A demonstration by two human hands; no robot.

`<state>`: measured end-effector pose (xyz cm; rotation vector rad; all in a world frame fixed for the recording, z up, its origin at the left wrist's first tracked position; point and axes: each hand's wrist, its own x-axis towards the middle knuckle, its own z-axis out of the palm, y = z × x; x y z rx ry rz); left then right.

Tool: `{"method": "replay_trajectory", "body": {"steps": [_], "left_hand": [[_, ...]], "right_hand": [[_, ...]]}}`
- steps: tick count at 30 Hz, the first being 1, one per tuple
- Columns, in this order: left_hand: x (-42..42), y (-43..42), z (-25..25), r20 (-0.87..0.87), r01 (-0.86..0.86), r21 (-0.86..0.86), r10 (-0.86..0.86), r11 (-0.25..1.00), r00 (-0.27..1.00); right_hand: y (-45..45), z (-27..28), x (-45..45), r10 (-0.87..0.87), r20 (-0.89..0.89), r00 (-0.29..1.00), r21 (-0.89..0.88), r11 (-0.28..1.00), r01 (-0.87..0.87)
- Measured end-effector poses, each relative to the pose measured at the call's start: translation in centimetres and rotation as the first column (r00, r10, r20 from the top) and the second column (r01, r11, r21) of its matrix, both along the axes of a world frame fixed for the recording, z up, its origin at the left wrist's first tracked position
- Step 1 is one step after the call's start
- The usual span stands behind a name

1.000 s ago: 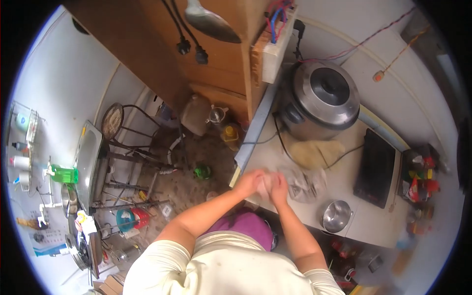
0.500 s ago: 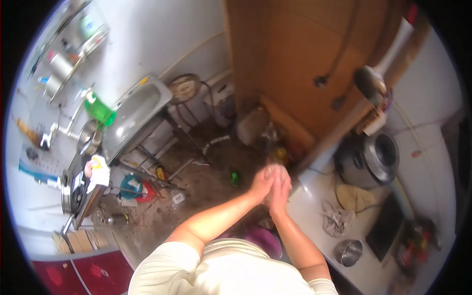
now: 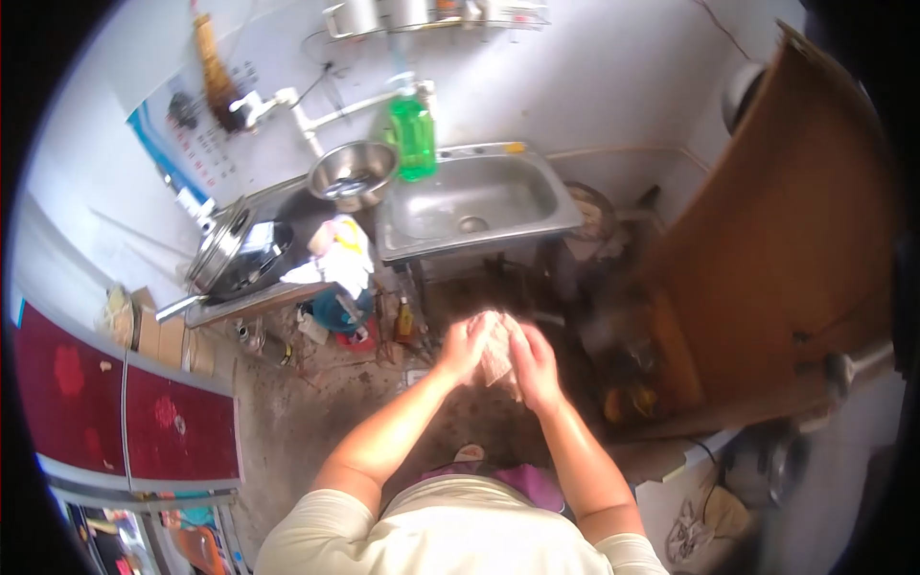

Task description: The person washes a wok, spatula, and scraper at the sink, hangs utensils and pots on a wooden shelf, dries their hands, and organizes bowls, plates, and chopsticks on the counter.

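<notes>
A crumpled beige-pink cloth [image 3: 495,356] hangs between my two hands, in front of my body and above the floor. My left hand [image 3: 464,349] is closed on its left side, and my right hand [image 3: 536,364] grips the other side. Some of the cloth is hidden behind the fingers. Beyond my hands stands a steel sink [image 3: 537,187]. At its left corner are a green bottle of liquid [image 3: 412,139] and a steel bowl [image 3: 353,174].
Left of the sink, a counter holds a wok [image 3: 264,257] and a white cloth [image 3: 343,259]. A teal bucket [image 3: 335,311] sits below. Red cabinets [image 3: 182,422] line the left side, and a brown wooden panel [image 3: 786,240] rises at the right.
My view has swung left, toward the sink. My hands were pressed together before; now they are slightly apart, with the cloth showing between them.
</notes>
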<state>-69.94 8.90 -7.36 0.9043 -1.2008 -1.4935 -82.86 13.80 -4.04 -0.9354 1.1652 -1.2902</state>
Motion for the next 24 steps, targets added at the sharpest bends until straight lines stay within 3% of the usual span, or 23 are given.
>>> {"method": "replay_trajectory", "body": {"steps": [2, 3, 4, 5, 7, 10, 13, 15, 16, 18, 19, 22, 23, 24], "left_hand": [[3.4, -1.4, 0.0, 0.147, -0.072, -0.109, 0.088, 0.991, 0.985], [5.2, -2.1, 0.2, 0.149, -0.09, 0.044, 0.082, 0.995, 0.985], [6.7, -2.5, 0.3, 0.148, -0.103, 0.199, 0.074, 0.975, 0.986], [7.7, -2.8, -0.1, -0.013, -0.142, 0.254, 0.15, 0.957, 0.989], [9.1, -2.9, 0.2, 0.022, -0.236, 0.239, 0.238, 0.942, 0.971], [10.2, -3.0, 0.2, 0.106, -0.401, 0.232, 0.387, 0.886, 0.916], [10.9, -3.1, 0.7, 0.2, -0.498, 0.248, 0.459, 0.831, 0.866], [11.0, -3.6, -0.5, 0.195, -0.509, 0.082, 0.487, 0.857, 0.851], [10.9, -3.6, -0.3, 0.127, -0.474, 0.146, 0.459, 0.868, 0.879], [10.6, -4.0, 0.3, -0.129, -0.372, 0.254, 0.412, 0.893, 0.902], [11.1, -4.6, -0.2, -0.155, -0.308, 0.173, 0.335, 0.935, 0.929], [10.7, -5.6, 1.1, -0.242, -0.319, 0.219, 0.368, 0.922, 0.898], [10.9, -6.3, 0.7, -0.122, -0.385, 0.026, 0.385, 0.922, 0.915], [11.1, -6.8, 0.9, -0.041, -0.386, -0.047, 0.384, 0.921, 0.922]], "right_hand": [[-2.6, -0.2, 1.9, 0.015, 0.2, 0.98, -0.018, 1.0, -0.012], [-3.4, 1.1, 2.8, -0.02, 0.349, 0.937, 0.115, 0.993, -0.021], [-4.1, 2.5, 2.9, -0.012, 0.365, 0.931, 0.25, 0.965, -0.085], [-5.2, 2.2, 3.6, 0.01, 0.423, 0.906, 0.223, 0.968, -0.115], [-6.9, 1.5, 4.8, 0.047, 0.493, 0.869, 0.209, 0.963, -0.171], [-8.5, 0.0, 7.0, 0.111, 0.454, 0.884, 0.148, 0.969, -0.198], [-8.8, -0.5, 9.0, 0.364, 0.204, 0.909, -0.096, 0.931, -0.351], [-9.0, -0.8, 9.7, 0.456, -0.051, 0.888, -0.194, 0.868, -0.457], [-9.3, -1.1, 9.9, 0.435, -0.219, 0.873, -0.26, 0.837, -0.482], [-11.1, -1.2, 9.9, 0.424, -0.269, 0.865, -0.322, 0.807, -0.495], [-12.2, -1.1, 9.8, 0.353, -0.315, 0.881, -0.343, 0.823, -0.453], [-15.1, 1.2, 10.0, 0.161, -0.411, 0.897, -0.374, 0.868, -0.327], [-16.5, 0.8, 10.3, 0.119, -0.413, 0.903, -0.425, 0.852, -0.306], [-18.2, 0.1, 10.6, 0.075, -0.413, 0.908, -0.476, 0.832, -0.286]]}}
